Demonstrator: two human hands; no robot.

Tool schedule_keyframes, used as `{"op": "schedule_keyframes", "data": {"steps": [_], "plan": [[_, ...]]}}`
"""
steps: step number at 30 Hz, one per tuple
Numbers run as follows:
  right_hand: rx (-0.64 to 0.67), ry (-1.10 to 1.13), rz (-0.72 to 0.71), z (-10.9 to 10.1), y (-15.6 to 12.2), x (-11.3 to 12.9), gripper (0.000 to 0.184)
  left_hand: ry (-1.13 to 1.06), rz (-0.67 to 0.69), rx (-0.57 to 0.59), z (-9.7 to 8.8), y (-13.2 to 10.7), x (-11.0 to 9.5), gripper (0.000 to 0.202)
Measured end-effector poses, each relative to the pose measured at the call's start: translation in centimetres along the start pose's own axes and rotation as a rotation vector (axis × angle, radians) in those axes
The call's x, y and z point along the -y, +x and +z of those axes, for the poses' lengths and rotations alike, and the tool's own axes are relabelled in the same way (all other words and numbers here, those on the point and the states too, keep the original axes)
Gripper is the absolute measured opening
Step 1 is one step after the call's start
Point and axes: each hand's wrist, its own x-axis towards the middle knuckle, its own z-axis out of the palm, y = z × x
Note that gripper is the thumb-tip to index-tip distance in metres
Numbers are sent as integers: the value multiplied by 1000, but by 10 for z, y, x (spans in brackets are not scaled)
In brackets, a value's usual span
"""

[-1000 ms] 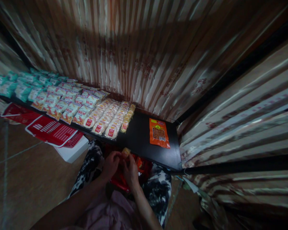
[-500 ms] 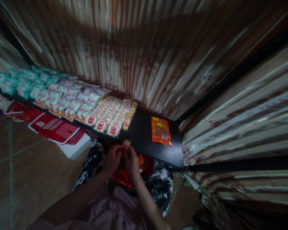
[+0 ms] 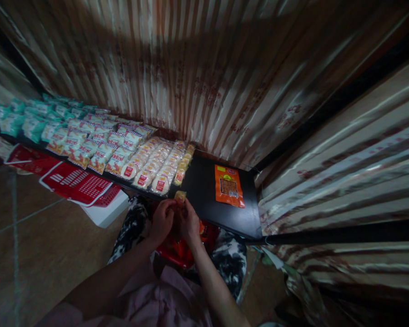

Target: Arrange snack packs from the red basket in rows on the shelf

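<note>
A dim view looking down at a person's lap and a low black shelf (image 3: 204,200). The left hand (image 3: 162,221) and the right hand (image 3: 190,222) meet in front of the body, fingers bent, both grasping one small yellow packet (image 3: 180,196) between their fingertips. The packet shows at the shelf's near edge; whether it touches the shelf, I cannot tell. Just beyond it, on the shelf, lies a row of yellow packets (image 3: 183,167) that look much like it.

To the left of that row, more snacks fill the shelf: three rows of round white crackers (image 3: 161,180) in clear wrappers with red labels, then pale printed bags (image 3: 100,156), then teal bags (image 3: 36,125) at the far left. On the right part of the shelf an orange pouch (image 3: 229,186) lies flat, well apart from the rows.

Below the hands, between legs in black-and-white patterned trousers (image 3: 227,263), is something shiny and red (image 3: 177,252) — partly hidden by the hands and arms. On the left, a red basket (image 3: 75,181) stands beside the shelf, with a white box (image 3: 105,212) next to it. A striped, pleated curtain (image 3: 191,77) hangs behind everything.
</note>
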Motion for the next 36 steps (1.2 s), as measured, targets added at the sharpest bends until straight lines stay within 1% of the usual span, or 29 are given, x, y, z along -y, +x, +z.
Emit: {"op": "schedule_keyframes", "data": {"steps": [6,10,16,22,25,33,36], "plan": [[20,50,11,0,14,5,46,16,93,6,5,14,8,36],[40,92,31,2,25,6,44,33,129,0,10,18,11,35],[11,65,65,9,37,2,39,22,89,36,15,20,16,36],[-23,4,105,12,46,1,46,39,69,74,16,26,14,32],[-32,-23,102,13,52,3,45,53,69,82,17,30,11,30],[16,8,142,19,66,7,50,87,108,53,15,40,16,30],[22,4,130,20,70,9,47,113,125,52,15,44,18,29]]}}
